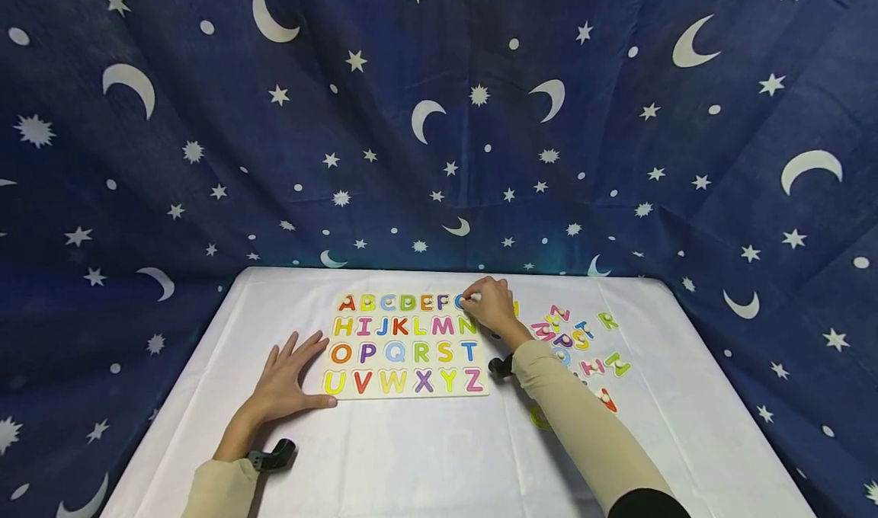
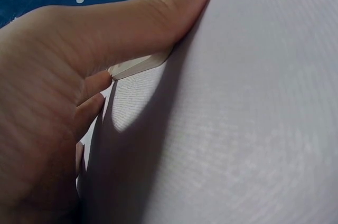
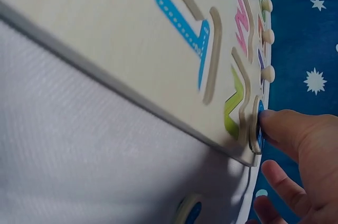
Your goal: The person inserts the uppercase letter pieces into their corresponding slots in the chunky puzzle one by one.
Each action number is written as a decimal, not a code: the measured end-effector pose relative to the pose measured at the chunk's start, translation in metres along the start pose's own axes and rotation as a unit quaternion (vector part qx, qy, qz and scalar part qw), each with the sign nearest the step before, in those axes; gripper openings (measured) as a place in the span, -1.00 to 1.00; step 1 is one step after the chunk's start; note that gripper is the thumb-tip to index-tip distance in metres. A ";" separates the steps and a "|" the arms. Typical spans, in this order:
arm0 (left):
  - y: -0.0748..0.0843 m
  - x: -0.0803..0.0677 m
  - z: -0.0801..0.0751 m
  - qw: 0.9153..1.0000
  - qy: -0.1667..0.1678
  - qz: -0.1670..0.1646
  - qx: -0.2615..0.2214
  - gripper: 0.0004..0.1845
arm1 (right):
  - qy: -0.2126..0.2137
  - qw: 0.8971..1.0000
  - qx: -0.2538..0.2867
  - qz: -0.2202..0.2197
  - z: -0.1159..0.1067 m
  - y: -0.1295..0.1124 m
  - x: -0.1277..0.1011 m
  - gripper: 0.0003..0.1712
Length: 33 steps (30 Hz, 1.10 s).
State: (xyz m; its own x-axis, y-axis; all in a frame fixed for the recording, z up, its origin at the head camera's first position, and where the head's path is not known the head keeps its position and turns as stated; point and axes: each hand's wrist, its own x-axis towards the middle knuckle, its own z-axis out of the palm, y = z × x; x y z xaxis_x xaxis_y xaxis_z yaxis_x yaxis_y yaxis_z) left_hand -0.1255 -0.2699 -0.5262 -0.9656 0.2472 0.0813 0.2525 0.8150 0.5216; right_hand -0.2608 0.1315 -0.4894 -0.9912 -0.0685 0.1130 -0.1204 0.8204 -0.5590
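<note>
A wooden alphabet puzzle board (image 1: 405,346) lies on the white table (image 1: 425,457), its slots filled with coloured letters A to Z. My left hand (image 1: 288,377) rests flat beside the board's left side, fingers spread. Its thumb (image 2: 158,18) presses against the board's lower left corner (image 2: 137,65). My right hand (image 1: 488,305) is at the board's top right corner, fingers curled. It pinches the blue letter piece (image 3: 260,129) in the last slot of the top row, next to the green N (image 3: 235,102).
Several loose coloured letters (image 1: 583,343) lie scattered on the table right of the board, partly behind my right forearm. A dark blue cloth (image 1: 439,122) with moons and stars hangs behind and around the table.
</note>
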 end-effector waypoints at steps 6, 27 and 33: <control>-0.002 0.000 0.001 1.000 0.001 -0.002 0.004 0.23 | -0.006 1.000 0.012 -0.005 0.003 0.005 0.002 -0.87; -0.002 0.001 0.003 1.000 0.002 -0.003 0.003 0.24 | -0.016 0.999 0.006 -0.043 0.003 0.014 0.006 -0.85; -0.003 0.002 0.002 1.000 0.001 -0.001 0.006 0.24 | -0.023 0.999 0.006 -0.049 0.001 0.014 0.006 -0.84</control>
State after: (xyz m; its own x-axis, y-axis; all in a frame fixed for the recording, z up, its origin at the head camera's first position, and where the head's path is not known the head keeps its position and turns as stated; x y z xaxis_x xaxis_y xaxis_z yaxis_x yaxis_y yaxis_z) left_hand -0.1277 -0.2705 -0.5294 -0.9664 0.2438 0.0816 0.2505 0.8220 0.5115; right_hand -0.2688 0.1419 -0.4969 -0.9762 -0.1738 0.1301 -0.2169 0.8016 -0.5572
